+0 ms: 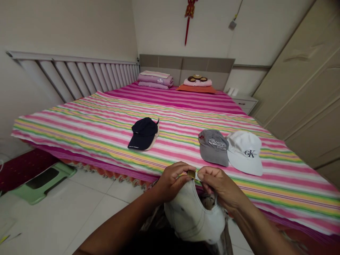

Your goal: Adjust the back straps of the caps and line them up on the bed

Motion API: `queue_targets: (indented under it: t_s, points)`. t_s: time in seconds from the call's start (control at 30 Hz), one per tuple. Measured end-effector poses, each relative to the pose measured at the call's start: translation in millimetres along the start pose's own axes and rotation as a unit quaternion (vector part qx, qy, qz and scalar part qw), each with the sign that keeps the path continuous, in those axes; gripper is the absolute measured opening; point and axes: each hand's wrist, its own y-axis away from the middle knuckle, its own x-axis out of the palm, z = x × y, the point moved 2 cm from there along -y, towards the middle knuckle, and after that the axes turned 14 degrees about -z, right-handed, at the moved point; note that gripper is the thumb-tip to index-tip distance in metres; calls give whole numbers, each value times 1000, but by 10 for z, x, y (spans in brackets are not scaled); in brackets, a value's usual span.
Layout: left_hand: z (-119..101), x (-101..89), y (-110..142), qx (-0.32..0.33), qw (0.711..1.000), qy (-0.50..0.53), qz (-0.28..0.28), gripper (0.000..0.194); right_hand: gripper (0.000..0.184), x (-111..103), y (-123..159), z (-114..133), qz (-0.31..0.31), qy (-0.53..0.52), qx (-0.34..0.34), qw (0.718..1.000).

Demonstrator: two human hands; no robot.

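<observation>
A pale baseball cap [186,216] hangs between my hands in front of my lap, its back strap and opening turned up. My left hand [174,180] pinches the strap end at a brass-coloured buckle [191,174]. Thumb and fingers of my right hand [216,182] are closed on the other end of the strap, just right of the buckle. On the bed beyond lie a grey cap [214,147] with white lettering and a white cap [245,152] marked CK, overlapping. Farther left sits a navy cap [145,132] with a beige cap edge [155,140] showing beneath it.
The bed's striped sheet [106,117] spreads before me, with folded purple bedding [155,80] and a pink folded pile [198,83] by the headboard [207,67]. A green stool [39,189] stands on the tiled floor at left. A wardrobe [305,81] rises at right.
</observation>
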Motion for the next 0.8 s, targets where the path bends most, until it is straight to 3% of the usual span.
queue_targets:
  t_s: [0.33, 0.63, 0.8]
  points:
    - [-2, 27, 10, -44, 998, 42, -30, 23, 24, 60, 49, -13, -40, -35, -10, 999]
    - [9, 55, 23, -8, 998, 46, -53, 23, 23, 93, 50, -97, -69, -39, -30, 996]
    - [-2, 41, 1, -54, 995, 60, -52, 22, 23, 86, 44, -76, -61, -17, -52, 997]
